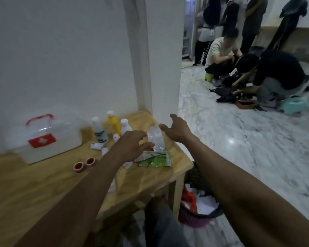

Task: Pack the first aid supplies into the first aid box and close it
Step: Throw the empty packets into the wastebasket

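The box [43, 138] is clear plastic with a red handle on its lid and a red label bearing a white cross on its front; its lid is down. It stands on the wooden table [34, 189], well to the left of the left hand [130, 147].

Both hands reach out over the supplies with fingers spread and relaxed, grasping nothing. The left hand hovers above a green packet [156, 160] that lies flat just below and to the right of it. Between the two hands stands a clear bag [155, 139], upright, close to the left hand's fingertips; whether they touch it cannot be told. The right hand [177, 130] is just to the right of the bag's top.

Beyond the left hand stand three bottles: a white bottle [99, 130], a yellow bottle [113, 123] and a smaller white one [125, 126]. Two red-cored tape rolls [84, 164] lie side by side to the lower left of the left hand. Small white items near the left wrist are too blurred to name.
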Motion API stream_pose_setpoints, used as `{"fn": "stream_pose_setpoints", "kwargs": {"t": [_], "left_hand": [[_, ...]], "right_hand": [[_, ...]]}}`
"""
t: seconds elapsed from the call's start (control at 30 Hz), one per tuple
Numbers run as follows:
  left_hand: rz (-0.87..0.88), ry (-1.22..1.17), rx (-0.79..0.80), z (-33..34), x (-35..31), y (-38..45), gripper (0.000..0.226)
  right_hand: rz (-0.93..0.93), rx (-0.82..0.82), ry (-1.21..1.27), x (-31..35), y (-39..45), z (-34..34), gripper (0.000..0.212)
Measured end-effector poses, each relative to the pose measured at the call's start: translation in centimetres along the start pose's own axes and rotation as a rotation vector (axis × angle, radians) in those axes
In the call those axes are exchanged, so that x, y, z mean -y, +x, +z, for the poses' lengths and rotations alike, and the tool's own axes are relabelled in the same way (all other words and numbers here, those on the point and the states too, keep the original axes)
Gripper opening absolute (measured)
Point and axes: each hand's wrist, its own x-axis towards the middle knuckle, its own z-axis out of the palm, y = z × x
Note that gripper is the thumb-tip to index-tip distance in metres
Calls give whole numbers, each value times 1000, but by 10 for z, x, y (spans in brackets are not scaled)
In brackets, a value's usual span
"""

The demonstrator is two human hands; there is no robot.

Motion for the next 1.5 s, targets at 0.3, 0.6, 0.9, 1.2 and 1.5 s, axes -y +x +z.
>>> {"fn": "stream_pose_setpoints", "kwargs": {"t": [0.3, 0.6, 0.9, 1.2, 1.5], "left_hand": [[-54, 56, 354, 11, 13, 31, 73], [-69, 118, 462, 15, 6, 44, 61], [-145, 84, 491, 17, -12, 41, 48], [-193, -128, 164, 34, -52, 75, 33], [-269, -177, 221, 113, -129, 135, 25]], "right_hand": [[147, 153, 74, -20, 25, 37, 96], [295, 74, 359, -41, 22, 18, 26], [389, -117, 553, -72, 8, -9, 25], [484, -321, 655, -114, -6, -54, 32], [685, -421, 606, -210, -24, -58, 39]]}}
